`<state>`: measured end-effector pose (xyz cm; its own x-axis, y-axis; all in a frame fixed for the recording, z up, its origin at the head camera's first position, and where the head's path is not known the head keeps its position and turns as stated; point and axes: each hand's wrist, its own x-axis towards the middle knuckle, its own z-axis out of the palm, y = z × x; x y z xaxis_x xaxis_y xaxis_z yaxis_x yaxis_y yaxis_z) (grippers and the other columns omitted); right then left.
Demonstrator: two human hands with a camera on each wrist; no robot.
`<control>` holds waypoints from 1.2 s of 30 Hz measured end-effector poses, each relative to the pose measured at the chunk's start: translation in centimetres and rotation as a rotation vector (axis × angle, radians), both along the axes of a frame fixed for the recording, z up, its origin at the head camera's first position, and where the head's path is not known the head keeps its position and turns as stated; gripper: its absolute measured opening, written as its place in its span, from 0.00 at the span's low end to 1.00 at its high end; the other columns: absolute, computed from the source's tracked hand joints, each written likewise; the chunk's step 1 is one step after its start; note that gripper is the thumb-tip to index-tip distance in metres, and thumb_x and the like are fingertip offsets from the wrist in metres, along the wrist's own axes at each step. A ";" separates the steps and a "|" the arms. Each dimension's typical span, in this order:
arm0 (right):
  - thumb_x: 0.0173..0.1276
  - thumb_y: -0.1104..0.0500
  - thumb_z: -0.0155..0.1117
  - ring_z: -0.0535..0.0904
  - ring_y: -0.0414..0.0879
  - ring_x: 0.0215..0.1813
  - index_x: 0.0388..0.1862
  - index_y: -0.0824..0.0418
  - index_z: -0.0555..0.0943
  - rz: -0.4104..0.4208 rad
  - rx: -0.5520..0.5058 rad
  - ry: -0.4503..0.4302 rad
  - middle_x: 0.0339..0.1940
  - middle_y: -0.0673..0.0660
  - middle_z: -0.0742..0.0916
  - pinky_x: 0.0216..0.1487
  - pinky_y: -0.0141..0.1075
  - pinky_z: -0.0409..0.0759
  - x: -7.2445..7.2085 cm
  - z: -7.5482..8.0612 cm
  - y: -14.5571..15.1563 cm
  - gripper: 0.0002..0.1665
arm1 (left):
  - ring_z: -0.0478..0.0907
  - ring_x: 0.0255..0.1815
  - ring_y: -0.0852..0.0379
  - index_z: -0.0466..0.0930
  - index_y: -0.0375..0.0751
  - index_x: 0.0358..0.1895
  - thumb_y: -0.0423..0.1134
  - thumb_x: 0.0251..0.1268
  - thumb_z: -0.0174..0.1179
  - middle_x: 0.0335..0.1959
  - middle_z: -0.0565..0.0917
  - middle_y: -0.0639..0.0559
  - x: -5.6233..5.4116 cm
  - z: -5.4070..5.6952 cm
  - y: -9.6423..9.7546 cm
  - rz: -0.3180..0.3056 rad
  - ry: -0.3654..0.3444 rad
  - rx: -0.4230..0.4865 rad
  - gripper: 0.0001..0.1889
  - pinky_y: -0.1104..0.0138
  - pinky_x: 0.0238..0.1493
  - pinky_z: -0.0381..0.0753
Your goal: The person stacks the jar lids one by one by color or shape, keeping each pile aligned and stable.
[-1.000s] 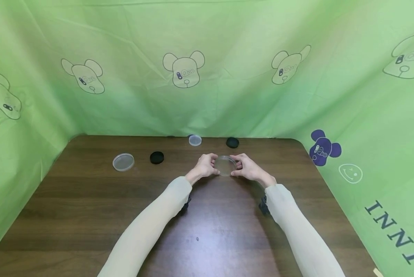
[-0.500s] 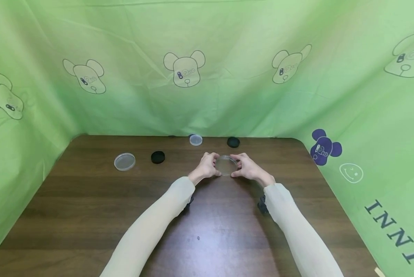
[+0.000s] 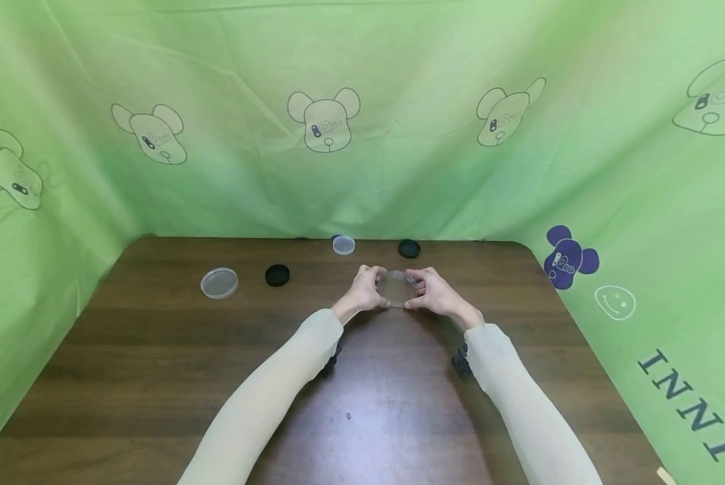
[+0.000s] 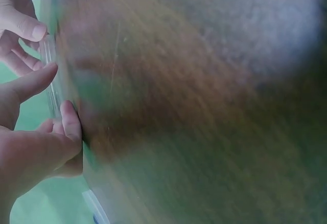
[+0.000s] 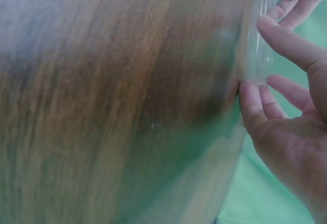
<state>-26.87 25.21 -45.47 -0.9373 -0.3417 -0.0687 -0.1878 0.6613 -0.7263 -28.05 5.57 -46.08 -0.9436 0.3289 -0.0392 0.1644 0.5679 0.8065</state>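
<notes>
A clear, shallow round dish like a petri dish (image 3: 397, 289) lies flat on the brown wooden table, right of its middle. My left hand (image 3: 363, 289) grips its left side, thumb at the near edge and fingers toward the far edge. From the opposite side my right hand (image 3: 433, 292) holds it the same way. In the left wrist view the dish's clear side wall (image 4: 52, 94) shows between the two hands, low against the tabletop. The right wrist view shows stacked rim lines on the dish wall (image 5: 258, 55), with thumb and fingertips at it.
Behind the hands stand a small clear round dish (image 3: 343, 244) and a black round disc (image 3: 409, 248), near the table's back edge. Another black disc (image 3: 277, 275) and a clear dish (image 3: 219, 283) lie to the left. A green printed curtain (image 3: 398, 168) encloses the table (image 3: 156, 377).
The head view has shifted very slightly. Both hands stay on the dish, which keeps its place on the table.
</notes>
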 end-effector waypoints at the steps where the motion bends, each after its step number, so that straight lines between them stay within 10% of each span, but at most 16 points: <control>1: 0.53 0.70 0.74 0.75 0.64 0.52 0.69 0.76 0.61 -0.004 -0.012 -0.001 0.54 0.73 0.67 0.54 0.47 0.78 0.0 0.0 -0.1 0.47 | 0.72 0.49 0.50 0.71 0.34 0.62 0.25 0.39 0.76 0.50 0.70 0.42 0.0 0.0 0.0 0.002 -0.002 0.009 0.39 0.64 0.54 0.72; 36: 0.52 0.72 0.74 0.75 0.66 0.51 0.70 0.75 0.61 -0.033 -0.122 0.051 0.56 0.73 0.63 0.52 0.44 0.79 0.7 0.6 -2.1 0.48 | 0.75 0.49 0.46 0.70 0.37 0.66 0.24 0.35 0.76 0.54 0.68 0.39 0.8 1.2 -1.8 0.048 -0.015 0.096 0.44 0.63 0.52 0.74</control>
<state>-26.15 23.16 -44.82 -0.9493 -0.3137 0.0196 -0.2064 0.5752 -0.7915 -27.24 3.79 -44.87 -0.9578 0.2864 -0.0235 0.1269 0.4950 0.8596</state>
